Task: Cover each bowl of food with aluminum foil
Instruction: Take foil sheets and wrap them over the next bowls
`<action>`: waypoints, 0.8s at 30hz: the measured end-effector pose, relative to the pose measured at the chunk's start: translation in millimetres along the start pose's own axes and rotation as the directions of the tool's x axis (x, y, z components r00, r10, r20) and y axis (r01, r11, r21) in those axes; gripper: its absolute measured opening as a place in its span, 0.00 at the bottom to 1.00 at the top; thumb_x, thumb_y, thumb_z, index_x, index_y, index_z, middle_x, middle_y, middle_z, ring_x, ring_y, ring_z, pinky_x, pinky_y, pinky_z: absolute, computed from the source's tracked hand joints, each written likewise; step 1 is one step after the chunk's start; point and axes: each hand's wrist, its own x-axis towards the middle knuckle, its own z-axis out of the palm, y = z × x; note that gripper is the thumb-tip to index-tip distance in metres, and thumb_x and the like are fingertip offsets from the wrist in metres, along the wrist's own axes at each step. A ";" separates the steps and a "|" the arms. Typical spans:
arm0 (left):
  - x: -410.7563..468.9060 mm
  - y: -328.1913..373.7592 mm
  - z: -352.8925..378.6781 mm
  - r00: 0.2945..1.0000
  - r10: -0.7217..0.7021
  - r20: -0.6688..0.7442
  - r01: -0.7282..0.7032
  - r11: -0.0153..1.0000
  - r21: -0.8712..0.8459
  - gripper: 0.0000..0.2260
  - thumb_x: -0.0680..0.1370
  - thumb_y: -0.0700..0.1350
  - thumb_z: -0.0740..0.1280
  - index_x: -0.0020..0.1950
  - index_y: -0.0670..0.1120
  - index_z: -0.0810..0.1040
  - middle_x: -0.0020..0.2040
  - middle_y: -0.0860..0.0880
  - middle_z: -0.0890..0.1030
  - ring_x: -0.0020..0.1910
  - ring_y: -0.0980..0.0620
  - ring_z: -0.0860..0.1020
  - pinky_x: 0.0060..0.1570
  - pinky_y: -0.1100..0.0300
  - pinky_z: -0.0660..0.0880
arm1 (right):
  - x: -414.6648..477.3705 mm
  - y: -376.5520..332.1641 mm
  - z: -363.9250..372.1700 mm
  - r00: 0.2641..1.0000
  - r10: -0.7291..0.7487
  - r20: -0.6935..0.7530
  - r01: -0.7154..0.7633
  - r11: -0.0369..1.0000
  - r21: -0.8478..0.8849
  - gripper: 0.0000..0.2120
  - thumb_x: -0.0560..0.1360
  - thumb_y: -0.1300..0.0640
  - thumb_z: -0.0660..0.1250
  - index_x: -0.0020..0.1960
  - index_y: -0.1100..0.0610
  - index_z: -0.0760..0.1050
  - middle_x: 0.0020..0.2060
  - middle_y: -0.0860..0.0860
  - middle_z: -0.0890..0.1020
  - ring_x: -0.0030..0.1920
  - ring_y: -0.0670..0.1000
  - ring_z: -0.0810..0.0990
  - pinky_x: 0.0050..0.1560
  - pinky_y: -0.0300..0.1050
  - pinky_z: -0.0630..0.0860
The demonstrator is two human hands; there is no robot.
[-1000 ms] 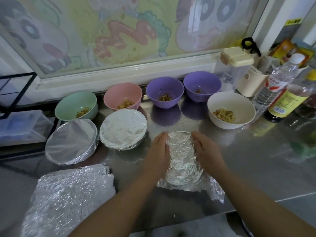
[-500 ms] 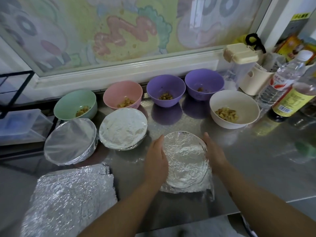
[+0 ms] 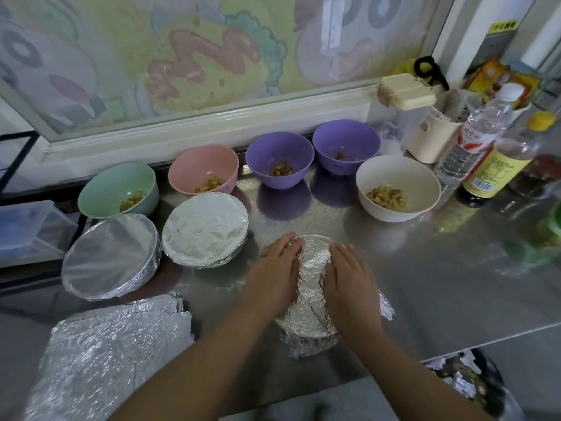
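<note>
A bowl wrapped in crinkled foil (image 3: 311, 287) stands at the front middle of the steel counter. My left hand (image 3: 274, 276) and my right hand (image 3: 349, 284) lie flat on top of its foil, fingers straight, pressing from either side. Two more foil-covered bowls stand to the left, one (image 3: 205, 227) beside my left hand and one (image 3: 110, 256) farther left. Uncovered bowls with food line the back: green (image 3: 118, 189), pink (image 3: 203, 168), two purple ones (image 3: 279, 159) (image 3: 346, 145) and a white one (image 3: 397, 186). Loose foil sheets (image 3: 109, 357) lie at the front left.
Bottles (image 3: 482, 132) (image 3: 498, 159) and a cream container (image 3: 434, 138) crowd the back right corner. A window sill (image 3: 212, 129) runs behind the bowls. The counter's front edge (image 3: 485, 347) is close to my arms. A clear plastic box (image 3: 27, 229) sits off the counter at left.
Both hands moved from the sides of the foil-covered bowl inward onto its top, pressing the foil down. The foil's loose flap at the right has folded closer to the bowl.
</note>
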 end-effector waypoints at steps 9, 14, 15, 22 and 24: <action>-2.9 2.2 3.9 0.999 -0.011 -0.051 0.013 1.000 0.025 0.18 0.84 0.48 0.56 0.75 0.55 0.68 0.76 0.59 0.64 0.71 0.52 0.66 0.65 0.52 0.72 | -8.7 11.1 3.8 0.931 0.360 -0.066 -0.280 0.816 0.505 0.21 0.86 0.58 0.54 0.79 0.56 0.66 0.74 0.48 0.72 0.74 0.46 0.68 0.71 0.38 0.61; -8.5 2.2 6.8 0.992 -0.077 -0.095 0.077 0.997 0.002 0.19 0.84 0.48 0.56 0.75 0.53 0.69 0.76 0.57 0.65 0.72 0.52 0.65 0.67 0.53 0.70 | -0.1 23.5 10.0 0.897 0.431 0.094 -0.362 0.596 0.717 0.18 0.86 0.52 0.57 0.74 0.49 0.73 0.67 0.43 0.79 0.67 0.45 0.77 0.72 0.53 0.72; -11.6 3.4 7.2 0.988 -0.113 -0.102 0.113 0.994 -0.006 0.19 0.84 0.47 0.56 0.76 0.53 0.68 0.77 0.57 0.64 0.73 0.52 0.64 0.68 0.53 0.69 | 4.4 27.5 10.7 0.906 0.408 0.117 -0.364 0.605 0.708 0.17 0.86 0.52 0.58 0.72 0.48 0.75 0.64 0.44 0.81 0.66 0.46 0.78 0.70 0.56 0.74; -47.0 32.3 -4.3 0.864 -0.487 0.130 0.503 0.813 -0.293 0.31 0.81 0.48 0.62 0.81 0.50 0.50 0.79 0.47 0.45 0.78 0.45 0.51 0.75 0.53 0.53 | 76.9 17.0 -17.7 0.971 0.169 0.167 -0.230 0.848 0.477 0.15 0.85 0.53 0.59 0.66 0.53 0.80 0.56 0.43 0.84 0.60 0.46 0.81 0.66 0.47 0.74; -48.2 28.9 -10.5 0.839 -0.524 0.145 0.539 0.767 -0.349 0.33 0.80 0.49 0.64 0.80 0.50 0.50 0.77 0.46 0.45 0.77 0.44 0.53 0.74 0.54 0.54 | 78.4 11.7 -30.2 0.981 0.185 0.057 -0.190 0.864 0.466 0.12 0.85 0.52 0.59 0.59 0.50 0.81 0.50 0.42 0.82 0.53 0.44 0.79 0.58 0.45 0.73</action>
